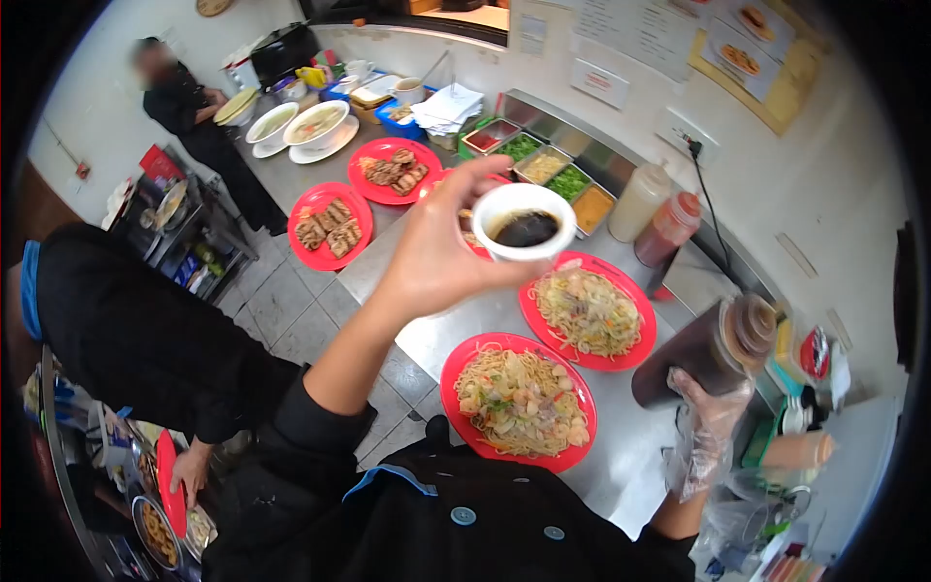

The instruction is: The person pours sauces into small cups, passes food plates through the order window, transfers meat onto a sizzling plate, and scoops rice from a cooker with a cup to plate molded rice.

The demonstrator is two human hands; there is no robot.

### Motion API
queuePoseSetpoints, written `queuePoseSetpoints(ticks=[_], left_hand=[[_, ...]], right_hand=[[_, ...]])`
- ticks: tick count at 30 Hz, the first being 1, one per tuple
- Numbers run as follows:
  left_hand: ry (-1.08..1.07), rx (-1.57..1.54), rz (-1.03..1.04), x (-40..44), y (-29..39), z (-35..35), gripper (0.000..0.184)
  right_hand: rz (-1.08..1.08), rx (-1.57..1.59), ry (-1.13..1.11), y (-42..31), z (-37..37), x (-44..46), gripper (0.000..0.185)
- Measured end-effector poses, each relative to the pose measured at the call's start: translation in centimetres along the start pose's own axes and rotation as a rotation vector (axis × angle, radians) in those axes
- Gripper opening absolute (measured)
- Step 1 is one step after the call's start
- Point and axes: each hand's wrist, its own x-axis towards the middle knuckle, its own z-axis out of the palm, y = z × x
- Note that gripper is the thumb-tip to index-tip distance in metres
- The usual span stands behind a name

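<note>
My left hand [432, 242] holds up a small white cup [524, 221] with dark sauce in it, thumb and fingers round its sides. My right hand [705, 422], in a clear plastic glove, is closed against the lower side of a large squeeze bottle [703, 349] of dark sauce, which leans on the right of the counter. Below the cup lie two red plates of noodles, one [590, 312] at the back and one [520, 403] nearer me. Another red plate, mostly hidden, is behind my left hand.
Red plates of grilled meat [331, 226], soup bowls [317, 126], topping trays [543, 165] and sauce bottles [667, 228] stand along the steel counter. A co-worker [189, 112] stands at the far left. Another co-worker's hand [190, 472] holds a red plate [171, 485] at lower left.
</note>
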Motion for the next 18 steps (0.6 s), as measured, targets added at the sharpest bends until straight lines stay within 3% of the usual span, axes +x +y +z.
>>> queuePoseSetpoints(ticks=[2,3,5,8,10,11,14,16,18], left_hand=[[0.118,0.235,-0.034,1.0,-1.9,-2.8,0.077],[0.157,0.19,-0.084,2.0,-4.4,-5.2,0.076],[0.188,0.573,-0.197,3.8,-8.1,-10.2,0.075],[0.188,0.7,-0.263,5.7,-12.5,-17.0,0.071],[0.312,0.948,-0.254,6.4,-19.5,-22.0,0.068],[0.309,0.943,-0.255,6.6,-22.6,-24.4,0.068],[0.337,0.94,-0.376,6.5,-30.9,-30.2,0.067],[0.326,0.865,-0.626,6.2,-34.9,-32.8,0.073],[0.329,0.854,-0.67,5.9,-38.5,-34.5,0.076]], right_hand=[[0.331,0.115,-0.005,0.5,-0.5,-0.4,0.071],[0.444,0.143,-0.012,0.7,-0.5,-0.4,0.076],[0.322,0.044,0.07,1.4,-0.2,-1.0,0.076],[0.138,-0.122,0.21,2.7,-0.1,-2.0,0.076],[0.287,0.031,0.277,2.5,0.4,-2.8,0.071],[0.381,0.049,0.322,0.9,1.0,-2.9,0.068],[0.401,-0.013,0.46,0.0,1.5,-4.1,0.06],[0.387,-0.079,0.54,-1.3,2.3,-4.6,0.059],[0.406,-0.148,0.607,-2.3,3.1,-5.0,0.059]])
